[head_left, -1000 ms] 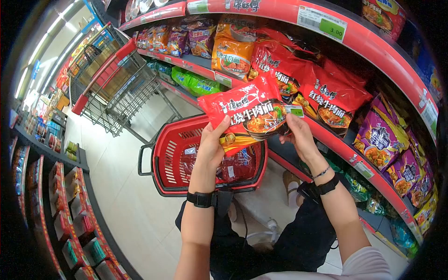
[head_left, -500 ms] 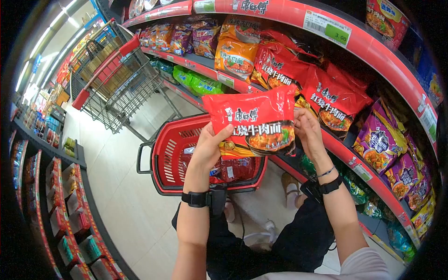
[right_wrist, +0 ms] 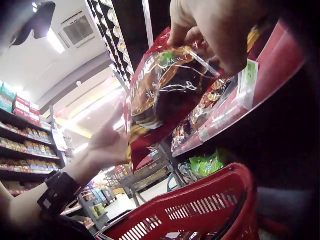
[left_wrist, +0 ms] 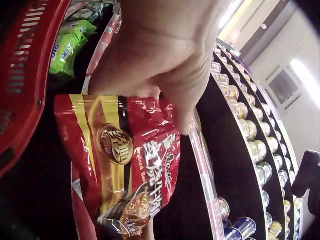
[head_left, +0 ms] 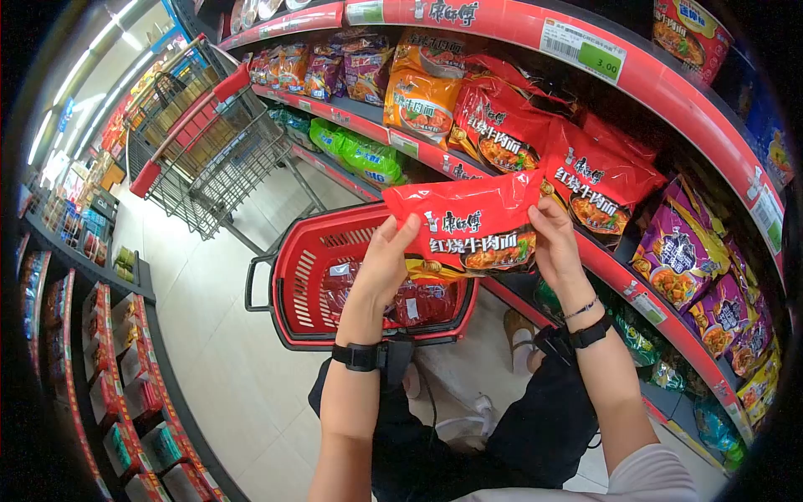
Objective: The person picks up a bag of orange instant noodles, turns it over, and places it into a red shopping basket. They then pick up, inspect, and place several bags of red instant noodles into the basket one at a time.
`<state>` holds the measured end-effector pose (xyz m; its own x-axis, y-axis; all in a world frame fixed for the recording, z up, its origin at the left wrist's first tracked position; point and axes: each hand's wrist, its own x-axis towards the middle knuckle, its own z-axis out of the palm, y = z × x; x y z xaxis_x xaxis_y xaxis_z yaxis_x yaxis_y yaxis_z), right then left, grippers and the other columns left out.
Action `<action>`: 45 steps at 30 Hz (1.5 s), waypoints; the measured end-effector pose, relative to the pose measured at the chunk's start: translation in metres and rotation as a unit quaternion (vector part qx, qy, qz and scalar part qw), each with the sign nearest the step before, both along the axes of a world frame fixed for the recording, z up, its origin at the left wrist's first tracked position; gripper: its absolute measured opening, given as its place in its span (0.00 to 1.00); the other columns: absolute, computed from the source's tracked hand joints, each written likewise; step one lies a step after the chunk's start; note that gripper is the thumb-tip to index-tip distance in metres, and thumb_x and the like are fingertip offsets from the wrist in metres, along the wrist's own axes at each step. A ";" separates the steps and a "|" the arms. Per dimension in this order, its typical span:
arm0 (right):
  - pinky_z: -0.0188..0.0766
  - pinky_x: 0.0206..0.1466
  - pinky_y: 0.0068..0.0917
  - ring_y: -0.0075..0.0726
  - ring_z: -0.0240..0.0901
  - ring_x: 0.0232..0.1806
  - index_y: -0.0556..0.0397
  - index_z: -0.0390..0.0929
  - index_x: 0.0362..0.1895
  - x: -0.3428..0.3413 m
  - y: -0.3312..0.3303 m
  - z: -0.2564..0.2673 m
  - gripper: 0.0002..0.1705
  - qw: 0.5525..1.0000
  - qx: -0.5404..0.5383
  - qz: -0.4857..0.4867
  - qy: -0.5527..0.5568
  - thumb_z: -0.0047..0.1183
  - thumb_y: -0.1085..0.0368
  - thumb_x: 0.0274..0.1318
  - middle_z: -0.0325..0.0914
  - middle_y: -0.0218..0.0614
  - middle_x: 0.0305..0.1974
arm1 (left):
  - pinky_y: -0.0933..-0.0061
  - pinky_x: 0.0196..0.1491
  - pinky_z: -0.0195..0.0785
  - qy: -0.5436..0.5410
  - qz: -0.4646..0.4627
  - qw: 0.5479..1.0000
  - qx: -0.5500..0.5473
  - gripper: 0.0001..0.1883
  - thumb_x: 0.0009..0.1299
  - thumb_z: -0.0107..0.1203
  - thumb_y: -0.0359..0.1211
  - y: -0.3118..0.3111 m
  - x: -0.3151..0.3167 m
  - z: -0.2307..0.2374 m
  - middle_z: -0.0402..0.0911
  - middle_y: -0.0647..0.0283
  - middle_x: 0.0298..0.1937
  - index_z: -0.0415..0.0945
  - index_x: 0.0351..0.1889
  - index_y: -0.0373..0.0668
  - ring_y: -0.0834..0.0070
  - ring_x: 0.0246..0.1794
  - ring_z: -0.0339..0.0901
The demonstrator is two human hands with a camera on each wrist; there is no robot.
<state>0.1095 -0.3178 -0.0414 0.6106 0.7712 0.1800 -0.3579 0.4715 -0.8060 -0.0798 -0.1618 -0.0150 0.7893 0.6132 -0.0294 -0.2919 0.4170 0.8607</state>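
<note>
A red packet of instant noodles (head_left: 468,224) is held up between both hands, its printed front facing the head camera. My left hand (head_left: 385,259) grips its left end, thumb on the front and fingers behind. At the other end my right hand (head_left: 556,243) pinches the edge between thumb and fingers. The left wrist view shows the packet (left_wrist: 127,155) hanging from the left hand (left_wrist: 160,55). In the right wrist view the right hand (right_wrist: 215,32) grasps the packet's end. Below it, a red shopping basket (head_left: 293,289) contains dark red packs (head_left: 422,303).
Shelves with a red edge strip (head_left: 493,21) curve along the right, holding red noodle packets (head_left: 598,180), purple packets (head_left: 673,251) and an orange packet (head_left: 421,105). A wire shopping cart (head_left: 201,159) stands behind the basket. Another shelf row (head_left: 113,376) lines the left.
The packet has turned from a tilt to nearly level and moved slightly right. The right hand, earlier loose at the packet's edge, now pinches its right end. The left hand has kept its hold.
</note>
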 end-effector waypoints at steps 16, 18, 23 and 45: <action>0.64 0.54 0.25 0.23 0.72 0.46 0.54 0.78 0.43 0.002 0.001 0.009 0.12 0.999 0.012 -0.012 0.046 0.49 0.61 0.61 0.79 0.31 0.42 | 0.67 0.60 0.61 -0.056 -0.039 0.998 0.005 0.19 0.74 0.42 0.41 0.009 0.005 -0.011 0.76 0.60 0.53 0.70 0.52 0.36 0.72 0.54 0.72; 0.64 0.54 0.25 0.23 0.72 0.45 0.54 0.78 0.43 0.007 0.003 0.005 0.11 0.998 0.022 -0.031 0.045 0.49 0.61 0.61 0.79 0.30 0.42 | 0.74 0.54 0.63 -0.081 -0.045 0.995 0.029 0.16 0.74 0.44 0.39 0.004 0.008 -0.003 0.79 0.64 0.48 0.75 0.47 0.37 0.79 0.49 0.73; 0.64 0.52 0.24 0.22 0.71 0.45 0.53 0.79 0.41 0.007 0.004 0.005 0.10 0.998 0.019 -0.045 0.049 0.49 0.62 0.61 0.79 0.29 0.41 | 0.72 0.55 0.64 -0.088 -0.027 0.996 -0.008 0.17 0.74 0.43 0.40 0.005 0.011 -0.007 0.78 0.62 0.50 0.73 0.49 0.36 0.77 0.50 0.73; 0.67 0.52 0.24 0.24 0.71 0.47 0.60 0.70 0.50 -0.002 -0.011 0.013 0.17 0.989 -0.060 -0.044 -0.126 0.52 0.65 0.59 0.76 0.33 0.46 | 0.59 0.53 0.72 0.035 -0.110 0.993 0.013 0.21 0.67 0.51 0.26 -0.006 0.017 0.007 0.72 0.59 0.56 0.63 0.59 0.40 0.67 0.54 0.72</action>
